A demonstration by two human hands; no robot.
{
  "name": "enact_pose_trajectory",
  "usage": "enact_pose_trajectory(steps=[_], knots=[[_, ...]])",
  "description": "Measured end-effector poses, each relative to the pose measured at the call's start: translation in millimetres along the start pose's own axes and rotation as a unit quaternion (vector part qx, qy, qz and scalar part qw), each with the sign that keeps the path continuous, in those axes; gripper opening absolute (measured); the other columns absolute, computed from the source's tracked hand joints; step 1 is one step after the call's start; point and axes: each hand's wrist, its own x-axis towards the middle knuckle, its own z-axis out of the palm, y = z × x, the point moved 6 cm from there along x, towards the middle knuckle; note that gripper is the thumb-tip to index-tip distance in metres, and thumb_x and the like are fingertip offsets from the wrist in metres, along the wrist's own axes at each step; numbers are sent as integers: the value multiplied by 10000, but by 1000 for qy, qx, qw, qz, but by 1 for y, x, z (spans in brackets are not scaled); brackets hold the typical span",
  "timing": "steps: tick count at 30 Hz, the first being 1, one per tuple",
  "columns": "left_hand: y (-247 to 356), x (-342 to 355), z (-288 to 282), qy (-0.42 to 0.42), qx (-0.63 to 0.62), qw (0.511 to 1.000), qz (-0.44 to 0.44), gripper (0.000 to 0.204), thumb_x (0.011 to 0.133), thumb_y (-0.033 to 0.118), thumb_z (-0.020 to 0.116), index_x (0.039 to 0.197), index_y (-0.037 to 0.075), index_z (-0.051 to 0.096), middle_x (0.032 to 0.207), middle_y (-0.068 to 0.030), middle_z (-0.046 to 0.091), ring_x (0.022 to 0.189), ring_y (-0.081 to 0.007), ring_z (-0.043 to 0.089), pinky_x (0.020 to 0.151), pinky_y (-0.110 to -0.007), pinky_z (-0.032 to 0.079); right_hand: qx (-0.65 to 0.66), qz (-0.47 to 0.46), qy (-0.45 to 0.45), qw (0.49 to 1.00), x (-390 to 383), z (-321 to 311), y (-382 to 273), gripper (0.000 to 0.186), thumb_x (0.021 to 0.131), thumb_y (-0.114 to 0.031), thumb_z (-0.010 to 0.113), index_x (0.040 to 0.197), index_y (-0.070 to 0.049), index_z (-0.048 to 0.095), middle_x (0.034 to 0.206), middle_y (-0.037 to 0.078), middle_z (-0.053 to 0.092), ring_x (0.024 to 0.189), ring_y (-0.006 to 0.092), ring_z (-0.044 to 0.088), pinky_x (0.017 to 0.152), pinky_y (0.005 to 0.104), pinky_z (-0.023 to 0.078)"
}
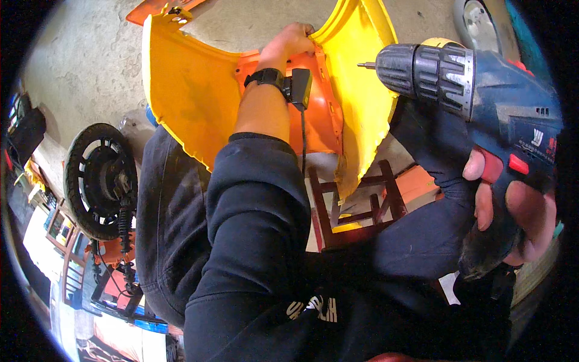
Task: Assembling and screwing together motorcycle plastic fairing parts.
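My right hand (482, 196) is wrapped around the grip of a dark blue cordless drill (506, 102), raised at the right. The drill's black chuck (416, 69) points left, with a thin bit in its tip. My left hand (289, 41) reaches over a curved yellow plastic panel (193, 78) joined to an orange middle piece (322, 108). Its fingers curl at the far edge where the orange part meets the yellow side; the fingertips are mostly hidden. A strap with a small black box sits on my left wrist. The panel stands between my knees, bit and panel apart.
A black-tyred wheel (99, 181) with a spring shock absorber stands at the left. Under the panel is a dark red wooden stool frame (356, 208). Another orange piece (416, 184) lies by my right leg. A pale wheel (479, 24) shows at the far right.
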Motion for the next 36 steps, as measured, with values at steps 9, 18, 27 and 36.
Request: enact_pose_trajectory(steps=[9, 18, 27, 36], knots=[[77, -64, -10, -60, 11, 998, -32, 622, 654, 211, 774, 1240, 105, 594, 1113, -117, 682, 1029, -286, 638, 889, -406, 496, -15, 46, -16, 999, -19, -21, 7, 587, 920, -515, 535, 1201, -31, 360, 963, 181, 549, 717, 253, 596, 487, 304, 497], [34, -11, 16, -85, 38, 995, 43, 626, 599, 214, 827, 1170, 57, 624, 1067, -113, 702, 976, -275, 657, 865, -393, 510, -85, 27, 41, 995, -29, -24, 14, 577, 967, -536, 469, 921, 31, 568, 721, 58, 594, 585, 100, 559, 529, 217, 440], [43, -26, 2, -42, 9, 998, 52, 580, 585, 181, 834, 1113, 34, 645, 1005, -122, 714, 940, -265, 668, 852, -377, 509, -99, 123, -23, 987, -30, -22, 8, 565, 963, -526, 493, 1037, 30, 557, 732, 75, 600, 596, 112, 571, 539, 225, 455], [34, -24, -2, -40, 58, 996, 60, 571, 594, 172, 832, 1114, 34, 641, 1019, -141, 710, 955, -287, 667, 859, -389, 506, -83, 60, 4, 995, -18, -4, 9, 552, 955, -482, 530, 1133, 40, 538, 745, 91, 614, 633, 157, 618, 578, 254, 512]])
